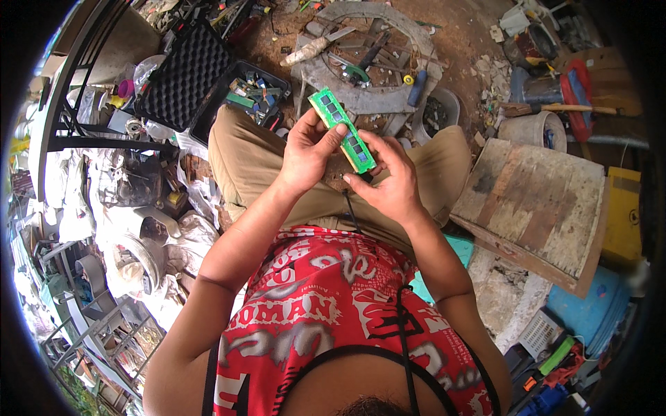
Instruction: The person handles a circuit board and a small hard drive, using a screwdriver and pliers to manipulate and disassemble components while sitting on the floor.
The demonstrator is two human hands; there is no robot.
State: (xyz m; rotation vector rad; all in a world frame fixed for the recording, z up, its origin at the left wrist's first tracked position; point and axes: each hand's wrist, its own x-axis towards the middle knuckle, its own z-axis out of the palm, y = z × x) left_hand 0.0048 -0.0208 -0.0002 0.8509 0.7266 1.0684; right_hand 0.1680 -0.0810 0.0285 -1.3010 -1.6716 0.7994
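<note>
A green RAM stick [356,148] with dark chips and a gold contact edge slants between my hands, above my lap. My left hand [307,154] grips it at mid-length, thumb across its face and fingers behind. At its lower right end is my right hand [393,182], with the index finger against the long edge and the thumb held lower, apart from the board. Something dark shows under that end, too hidden to name. Beyond my left knee, an open black case [283,84] holds several small circuit boards [243,99]; its lid has egg-crate foam [186,75].
Ahead lies a grey ring-shaped slab [409,31] with a wrapped-handle blade [305,53] and a blue-handled tool [417,89]. A bucket [454,104] stands beyond my right knee. Right of me is a worn wooden board [534,201]. White bags and scrap [125,236] crowd the left.
</note>
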